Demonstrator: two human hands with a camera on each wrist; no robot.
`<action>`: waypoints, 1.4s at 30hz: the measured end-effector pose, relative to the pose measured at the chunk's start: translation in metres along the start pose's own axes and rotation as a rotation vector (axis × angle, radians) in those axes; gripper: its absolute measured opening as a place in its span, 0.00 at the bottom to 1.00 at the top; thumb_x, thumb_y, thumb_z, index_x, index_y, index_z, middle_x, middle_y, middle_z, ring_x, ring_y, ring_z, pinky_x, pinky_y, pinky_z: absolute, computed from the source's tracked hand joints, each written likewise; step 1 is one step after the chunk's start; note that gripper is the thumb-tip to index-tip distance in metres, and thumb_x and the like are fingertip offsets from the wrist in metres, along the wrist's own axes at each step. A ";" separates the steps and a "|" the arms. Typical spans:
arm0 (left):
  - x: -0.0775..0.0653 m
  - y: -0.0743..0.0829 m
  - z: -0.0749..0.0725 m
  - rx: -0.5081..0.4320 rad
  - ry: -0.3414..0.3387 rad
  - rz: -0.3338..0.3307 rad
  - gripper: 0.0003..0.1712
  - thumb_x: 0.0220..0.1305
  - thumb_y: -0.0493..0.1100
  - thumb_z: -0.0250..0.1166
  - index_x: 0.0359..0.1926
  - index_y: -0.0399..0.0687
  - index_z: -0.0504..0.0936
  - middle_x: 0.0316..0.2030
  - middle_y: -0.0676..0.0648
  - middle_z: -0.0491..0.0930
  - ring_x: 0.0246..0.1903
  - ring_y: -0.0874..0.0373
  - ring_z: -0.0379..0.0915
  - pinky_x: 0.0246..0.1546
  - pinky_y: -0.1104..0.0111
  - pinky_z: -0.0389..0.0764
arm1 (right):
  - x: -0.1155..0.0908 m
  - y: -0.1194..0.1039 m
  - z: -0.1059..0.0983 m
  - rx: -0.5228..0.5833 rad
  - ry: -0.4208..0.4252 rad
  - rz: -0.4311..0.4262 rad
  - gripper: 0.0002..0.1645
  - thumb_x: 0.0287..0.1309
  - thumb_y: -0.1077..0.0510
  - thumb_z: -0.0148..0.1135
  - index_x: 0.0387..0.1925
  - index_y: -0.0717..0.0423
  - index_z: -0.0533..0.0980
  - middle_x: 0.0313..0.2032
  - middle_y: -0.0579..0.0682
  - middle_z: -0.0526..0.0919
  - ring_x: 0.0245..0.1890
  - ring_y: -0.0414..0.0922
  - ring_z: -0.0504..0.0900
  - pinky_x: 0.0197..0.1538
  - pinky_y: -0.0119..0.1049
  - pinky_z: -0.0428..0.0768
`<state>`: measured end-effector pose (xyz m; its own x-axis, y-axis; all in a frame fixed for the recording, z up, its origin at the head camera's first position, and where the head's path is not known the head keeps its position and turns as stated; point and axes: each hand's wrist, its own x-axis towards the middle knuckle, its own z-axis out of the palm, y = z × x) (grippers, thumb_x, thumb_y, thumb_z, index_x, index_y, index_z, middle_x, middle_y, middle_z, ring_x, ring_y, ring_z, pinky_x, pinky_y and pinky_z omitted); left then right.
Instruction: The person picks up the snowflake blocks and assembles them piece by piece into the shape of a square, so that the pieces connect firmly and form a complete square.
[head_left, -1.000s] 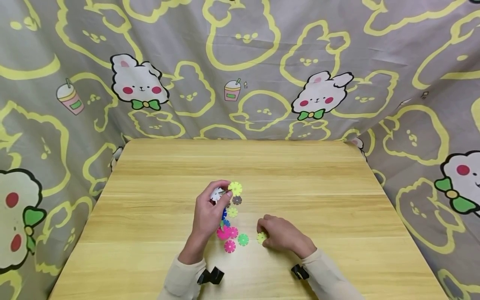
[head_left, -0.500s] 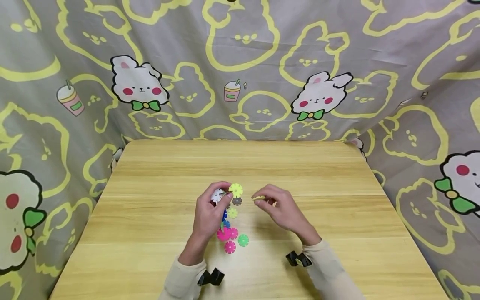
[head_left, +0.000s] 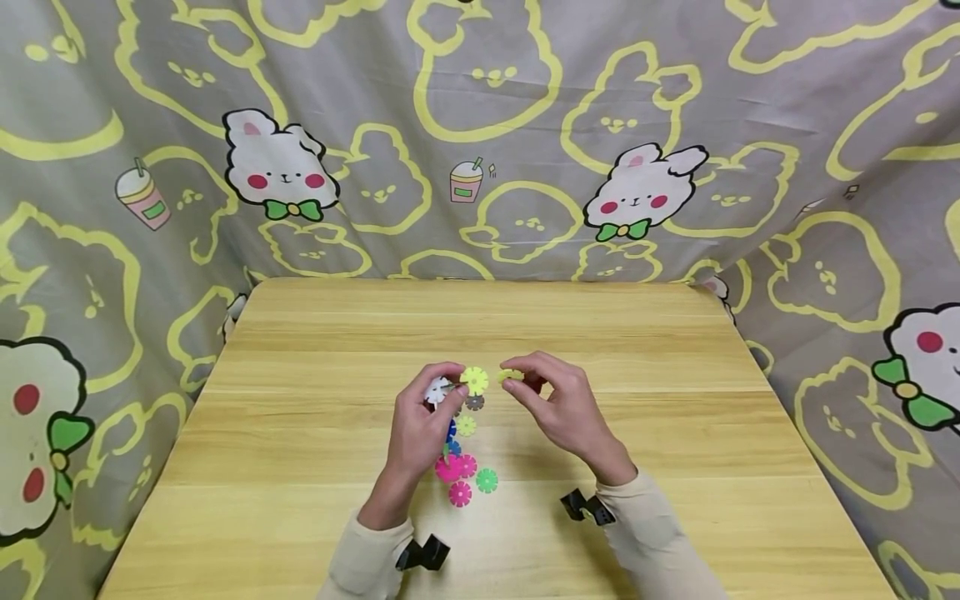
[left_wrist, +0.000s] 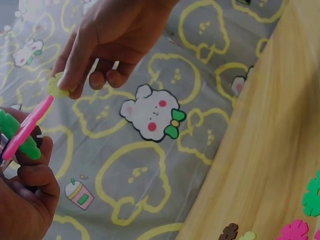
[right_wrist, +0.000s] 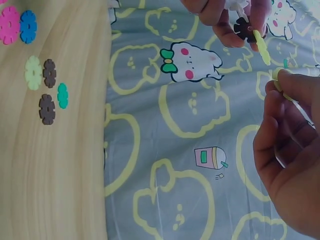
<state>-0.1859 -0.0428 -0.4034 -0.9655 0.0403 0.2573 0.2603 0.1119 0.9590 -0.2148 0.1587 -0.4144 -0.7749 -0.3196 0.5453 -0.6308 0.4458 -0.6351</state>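
Observation:
My left hand [head_left: 423,429] grips a cluster of joined notched snowflake discs above the table. The cluster shows a white disc [head_left: 437,390] and a yellow disc [head_left: 475,381] in the head view, a pink disc [left_wrist: 30,125] in the left wrist view, and a brown disc [right_wrist: 244,30] in the right wrist view. Between thumb and fingers, my right hand [head_left: 566,408] pinches a single yellow disc [head_left: 510,376], just right of the cluster. A small gap separates the two yellow discs. Fingers partly hide both the cluster and the single disc.
Loose discs lie on the wooden table [head_left: 675,400] below and beside my left hand: pink [head_left: 460,494], green [head_left: 487,481], light yellow [head_left: 467,426], brown [head_left: 476,403] and blue ones. A patterned curtain [head_left: 517,100] surrounds the table's back and sides.
My right hand has lifted the yellow disc off the table and carried it forward and left, close to the cluster. The left hand has stayed nearly still with its grip.

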 end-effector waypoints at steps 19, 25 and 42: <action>0.005 -0.002 0.003 -0.022 -0.040 -0.019 0.11 0.63 0.29 0.61 0.47 0.36 0.79 0.40 0.39 0.78 0.32 0.62 0.72 0.29 0.74 0.78 | 0.004 0.001 0.001 0.017 0.016 -0.077 0.08 0.55 0.62 0.69 0.39 0.51 0.85 0.34 0.45 0.85 0.28 0.35 0.78 0.32 0.24 0.78; 0.009 -0.027 0.006 -0.025 -0.030 -0.024 0.13 0.64 0.32 0.62 0.49 0.43 0.79 0.42 0.41 0.79 0.32 0.60 0.73 0.28 0.73 0.78 | 0.005 0.002 0.001 0.016 0.090 -0.091 0.09 0.49 0.63 0.73 0.36 0.54 0.85 0.31 0.47 0.87 0.28 0.37 0.82 0.34 0.23 0.80; 0.007 -0.027 0.011 -0.072 -0.038 -0.030 0.11 0.65 0.35 0.62 0.48 0.42 0.79 0.41 0.40 0.81 0.35 0.49 0.78 0.34 0.71 0.82 | -0.001 0.007 0.009 0.069 0.207 -0.206 0.11 0.46 0.71 0.71 0.34 0.59 0.87 0.31 0.52 0.88 0.30 0.42 0.86 0.36 0.24 0.82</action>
<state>-0.1995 -0.0349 -0.4283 -0.9714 0.0761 0.2247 0.2283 0.0419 0.9727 -0.2194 0.1550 -0.4242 -0.6103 -0.2168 0.7619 -0.7804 0.3295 -0.5314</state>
